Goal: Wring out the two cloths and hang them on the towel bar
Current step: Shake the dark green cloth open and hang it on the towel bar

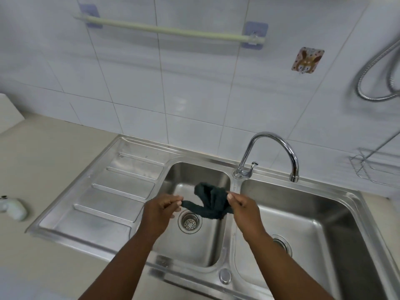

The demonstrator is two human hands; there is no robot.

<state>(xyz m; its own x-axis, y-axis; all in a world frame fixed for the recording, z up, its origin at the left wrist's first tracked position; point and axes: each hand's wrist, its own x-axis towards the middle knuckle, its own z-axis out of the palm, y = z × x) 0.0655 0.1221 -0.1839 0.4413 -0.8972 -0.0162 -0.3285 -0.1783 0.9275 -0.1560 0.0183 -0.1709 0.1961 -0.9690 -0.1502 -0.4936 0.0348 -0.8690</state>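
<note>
A small dark green cloth (211, 201) hangs bunched and twisted over the left basin of the steel sink (121, 228), above the drain strainer (190, 221). My left hand (161, 210) pinches its left end and my right hand (243, 207) pinches its right edge. I see only this one cloth. The pale towel bar (155, 29) runs across the tiled wall at the top, held by two lilac adhesive mounts, with nothing on it.
A chrome faucet (279, 146) arches over the right basin. A ribbed drainboard (116, 191) lies left of the basins. A white sprayer (13, 207) rests on the beige counter at far left. A wall hook (307, 59), a metal hose (376, 68) and a wire rack (372, 167) are at right.
</note>
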